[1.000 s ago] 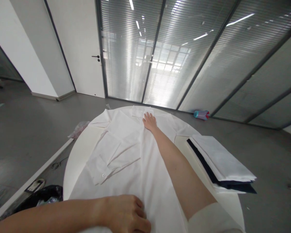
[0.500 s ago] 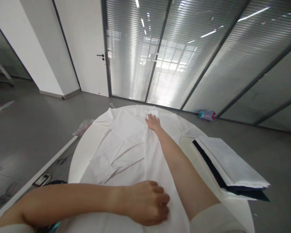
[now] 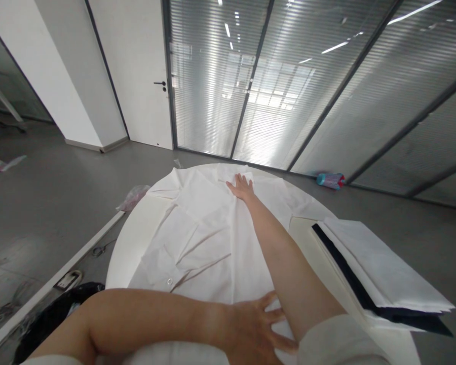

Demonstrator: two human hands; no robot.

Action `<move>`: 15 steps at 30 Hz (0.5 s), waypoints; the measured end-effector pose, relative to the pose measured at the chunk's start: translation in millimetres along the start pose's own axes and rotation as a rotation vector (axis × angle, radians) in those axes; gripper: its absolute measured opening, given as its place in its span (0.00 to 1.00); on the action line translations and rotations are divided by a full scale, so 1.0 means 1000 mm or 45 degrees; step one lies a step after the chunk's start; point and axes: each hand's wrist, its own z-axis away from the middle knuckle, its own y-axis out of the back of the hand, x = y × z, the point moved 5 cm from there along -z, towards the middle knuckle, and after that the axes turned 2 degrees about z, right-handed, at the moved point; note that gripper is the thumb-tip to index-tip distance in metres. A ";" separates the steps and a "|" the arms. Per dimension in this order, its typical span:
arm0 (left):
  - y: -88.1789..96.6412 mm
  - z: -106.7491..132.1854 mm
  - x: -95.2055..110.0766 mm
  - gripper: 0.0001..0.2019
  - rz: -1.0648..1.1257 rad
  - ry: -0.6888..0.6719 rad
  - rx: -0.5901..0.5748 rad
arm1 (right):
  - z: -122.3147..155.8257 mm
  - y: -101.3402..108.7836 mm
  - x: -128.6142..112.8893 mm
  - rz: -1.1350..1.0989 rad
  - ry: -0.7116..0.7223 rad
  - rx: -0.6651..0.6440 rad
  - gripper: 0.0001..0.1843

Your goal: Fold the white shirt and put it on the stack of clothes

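Observation:
A white button-up shirt (image 3: 201, 248) lies spread face-down or folded over on a round white table (image 3: 135, 238), with creases and a small button visible near its lower left. My right hand (image 3: 242, 188) rests flat on the cloth at the far side, close to the collar area. My left hand (image 3: 256, 324) presses on the shirt's near part with fingers spread, just beside my right forearm. Neither hand grips anything. To the right lies a folded stack of white cloth with dark navy layers (image 3: 376, 268), on the table's edge.
A blue and pink bottle (image 3: 330, 180) lies on the grey floor by the glass partition with blinds (image 3: 213, 76). A crumpled plastic bag (image 3: 133, 198) sits behind the table's left edge. A black bag (image 3: 61, 314) and a long white strip (image 3: 57, 274) lie low at left.
My left hand has slid rightward across the shirt and opened from a loose fist to spread fingers. The whole view has shifted slightly, and my right hand stays nearly in place.

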 end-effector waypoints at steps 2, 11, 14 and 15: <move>-0.002 0.000 -0.001 0.15 0.010 0.004 -0.005 | 0.000 0.000 0.000 -0.008 0.002 -0.015 0.47; 0.028 -0.008 0.004 0.08 0.145 -0.225 0.063 | 0.037 0.034 -0.037 0.223 0.282 0.318 0.33; 0.076 0.007 -0.032 0.13 0.332 0.023 0.242 | 0.080 0.040 -0.080 0.219 0.696 0.384 0.20; 0.096 0.018 -0.052 0.16 0.383 0.178 0.372 | 0.100 0.038 -0.097 0.204 0.825 0.354 0.17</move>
